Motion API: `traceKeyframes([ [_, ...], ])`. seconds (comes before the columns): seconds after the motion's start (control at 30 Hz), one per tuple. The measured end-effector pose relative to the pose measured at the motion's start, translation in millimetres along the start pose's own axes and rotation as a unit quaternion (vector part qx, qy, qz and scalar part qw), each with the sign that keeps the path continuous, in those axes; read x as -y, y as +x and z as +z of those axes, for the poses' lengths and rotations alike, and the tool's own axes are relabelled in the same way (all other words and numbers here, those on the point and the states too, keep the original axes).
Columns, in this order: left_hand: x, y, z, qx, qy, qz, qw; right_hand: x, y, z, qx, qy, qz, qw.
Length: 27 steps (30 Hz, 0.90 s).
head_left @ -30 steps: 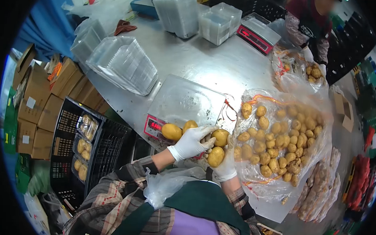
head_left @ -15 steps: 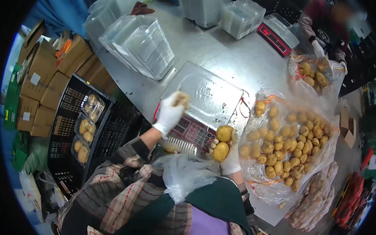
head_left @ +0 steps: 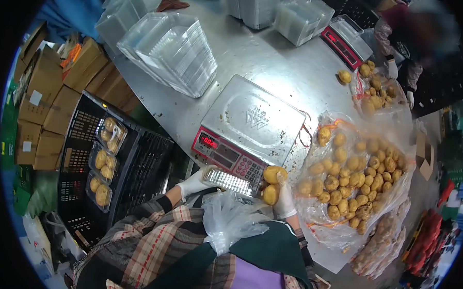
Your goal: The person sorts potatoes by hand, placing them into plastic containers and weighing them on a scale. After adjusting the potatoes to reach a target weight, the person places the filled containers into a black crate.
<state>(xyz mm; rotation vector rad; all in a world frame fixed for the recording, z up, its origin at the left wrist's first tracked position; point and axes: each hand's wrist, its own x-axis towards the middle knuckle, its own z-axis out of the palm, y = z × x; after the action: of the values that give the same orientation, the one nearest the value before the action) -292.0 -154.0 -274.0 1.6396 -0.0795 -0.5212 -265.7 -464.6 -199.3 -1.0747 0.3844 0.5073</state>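
My left hand (head_left: 194,183), in a white glove, has its fingers closed on the end of a clear plastic tray (head_left: 231,181) just below the scale's keypad. My right hand (head_left: 286,201), also gloved, grips two potatoes (head_left: 271,194), one above the other, beside the tray's right end. Its fingers are partly hidden behind them. In front of both hands is a red-framed scale (head_left: 256,120) with a bare, dirt-specked metal plate and a lit red display.
Right of the scale lies an open plastic bag (head_left: 312,199) of many potatoes. Clear tray stacks (head_left: 168,51) stand at the back left. A black crate (head_left: 78,163) at left holds packed trays. At the far right, a co-worker's gloved hand (head_left: 393,70) is by another potato bag and scale.
My left hand has come down from over the scale plate to the tray. My right hand still holds the potatoes. Near the co-worker, a potato now lies outside the bag.
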Motion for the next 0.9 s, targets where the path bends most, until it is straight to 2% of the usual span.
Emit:
traceKeyframes([
  [0.07, 43, 5, 0, 0.003, -0.015, -0.048, 0.999, 1, -2, 0, 0.014, -0.037, -0.008, 0.999],
  [0.1, 12, 7, 5, 0.005, -0.023, -0.070, 0.997, 3, -4, 1, 0.025, -0.041, -0.006, 0.999],
  [0.13, -23, 0, 11, -0.029, -0.108, -0.152, 0.982, 6, -6, 3, 0.036, -0.045, -0.005, 0.998],
  [0.23, -35, 1, 9, -0.065, -0.124, -0.108, 0.984, 16, -10, 24, 0.013, -0.012, -0.011, 1.000],
  [0.27, -38, 2, 9, -0.080, -0.139, -0.069, 0.985, 21, -8, 25, 0.038, 0.010, -0.013, 0.999],
  [0.3, -44, 2, 4, -0.081, -0.085, -0.119, 0.986, 26, -4, 26, 0.064, 0.032, -0.015, 0.997],
  [0.37, -68, 5, -1, -0.094, -0.075, -0.134, 0.984, 41, 3, 33, 0.078, 0.068, -0.036, 0.994],
  [0.4, -99, 8, 0, -0.116, -0.081, -0.157, 0.977, 53, 5, 41, 0.066, 0.083, -0.056, 0.993],
  [0.5, -137, 34, -3, -0.118, -0.167, -0.162, 0.965, 95, 21, 53, 0.059, 0.092, -0.134, 0.985],
  [0.57, -148, 62, -3, -0.116, -0.141, -0.123, 0.976, 118, 33, 48, -0.013, 0.061, -0.170, 0.984],
  [0.6, -158, 75, 0, -0.116, -0.163, -0.137, 0.970, 125, 40, 38, -0.028, 0.034, -0.179, 0.983],
  [0.73, -181, 112, 0, -0.141, 0.114, -0.201, 0.963, 139, 62, -6, -0.091, -0.079, -0.178, 0.977],
  [0.83, -172, 104, -20, -0.191, 0.340, -0.079, 0.917, 140, 52, 6, -0.109, -0.041, -0.256, 0.960],
  [0.87, -174, 98, -34, -0.195, 0.325, -0.103, 0.920, 142, 49, 5, -0.098, -0.028, -0.237, 0.966],
  [0.9, -174, 91, -47, -0.226, 0.271, -0.068, 0.933, 145, 51, 2, -0.093, -0.054, -0.239, 0.965],
])
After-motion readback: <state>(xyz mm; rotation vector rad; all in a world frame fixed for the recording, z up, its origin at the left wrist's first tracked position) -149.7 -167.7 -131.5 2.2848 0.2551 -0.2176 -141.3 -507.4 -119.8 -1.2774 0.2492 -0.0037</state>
